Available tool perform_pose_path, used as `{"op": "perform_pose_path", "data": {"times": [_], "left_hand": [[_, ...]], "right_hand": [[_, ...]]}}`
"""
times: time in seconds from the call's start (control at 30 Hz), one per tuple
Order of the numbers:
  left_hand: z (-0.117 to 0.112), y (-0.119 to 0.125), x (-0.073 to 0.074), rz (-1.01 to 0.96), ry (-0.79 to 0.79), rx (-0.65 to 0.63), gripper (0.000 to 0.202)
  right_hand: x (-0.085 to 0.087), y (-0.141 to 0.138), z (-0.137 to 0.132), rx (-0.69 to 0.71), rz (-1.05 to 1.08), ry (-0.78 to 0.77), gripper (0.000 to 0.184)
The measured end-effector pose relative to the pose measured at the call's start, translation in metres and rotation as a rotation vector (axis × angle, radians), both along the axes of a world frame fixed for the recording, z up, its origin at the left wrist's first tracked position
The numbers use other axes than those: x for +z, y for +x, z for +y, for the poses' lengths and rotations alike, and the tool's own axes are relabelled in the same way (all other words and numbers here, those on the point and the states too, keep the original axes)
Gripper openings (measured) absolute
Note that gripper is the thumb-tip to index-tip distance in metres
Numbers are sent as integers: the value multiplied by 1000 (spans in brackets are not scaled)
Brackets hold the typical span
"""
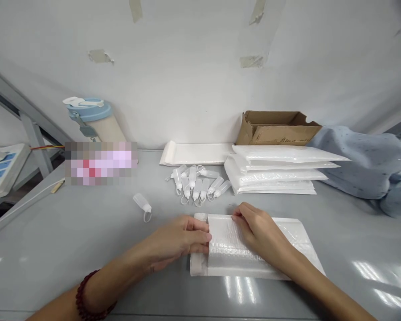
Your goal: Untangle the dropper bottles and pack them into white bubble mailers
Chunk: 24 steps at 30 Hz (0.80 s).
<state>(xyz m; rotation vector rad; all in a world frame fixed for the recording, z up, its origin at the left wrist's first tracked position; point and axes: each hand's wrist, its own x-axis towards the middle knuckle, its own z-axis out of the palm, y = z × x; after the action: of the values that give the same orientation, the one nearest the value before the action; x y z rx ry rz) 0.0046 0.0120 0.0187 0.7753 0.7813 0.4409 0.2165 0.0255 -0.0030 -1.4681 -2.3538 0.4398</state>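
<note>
A white bubble mailer [227, 263] lies flat on the grey table in front of me, its mouth and flap toward the left. My left hand [183, 238] is at that mouth, thumb and fingers closed on the edge; some fingertips are hidden there. With bent fingers, my right hand [259, 227] grips the mailer's upper edge near the middle. Beyond the hands lies a pile of small translucent squeeze bottles [196, 185] with looped caps. One separate bottle [142, 203] rests to the left, above my left forearm.
Several filled-looking mailers [274, 176] are stacked at the back right, before an open cardboard box [280, 133]. Another mailer [200, 154] lies by the wall. A blue-lidded tumbler [100, 120] stands back left beside a blurred patch. Blue fabric [357, 160] sits at right.
</note>
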Motion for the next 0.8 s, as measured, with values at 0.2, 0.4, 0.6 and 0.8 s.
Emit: {"op": "perform_pose_path", "data": {"times": [0.2, 0.4, 0.6, 0.8], "left_hand": [[-6, 8, -2, -231, -191, 97, 17], [-10, 17, -3, -318, -328, 12, 39], [-7, 2, 4, 3, -102, 105, 32], [-5, 1, 11, -6, -48, 153, 30]], "right_hand": [[0, -7, -11, 12, 33, 57, 19], [-3, -12, -20, 52, 57, 121, 20], [1, -6, -12, 3, 78, 105, 18], [2, -5, -10, -48, 125, 56, 17]]}}
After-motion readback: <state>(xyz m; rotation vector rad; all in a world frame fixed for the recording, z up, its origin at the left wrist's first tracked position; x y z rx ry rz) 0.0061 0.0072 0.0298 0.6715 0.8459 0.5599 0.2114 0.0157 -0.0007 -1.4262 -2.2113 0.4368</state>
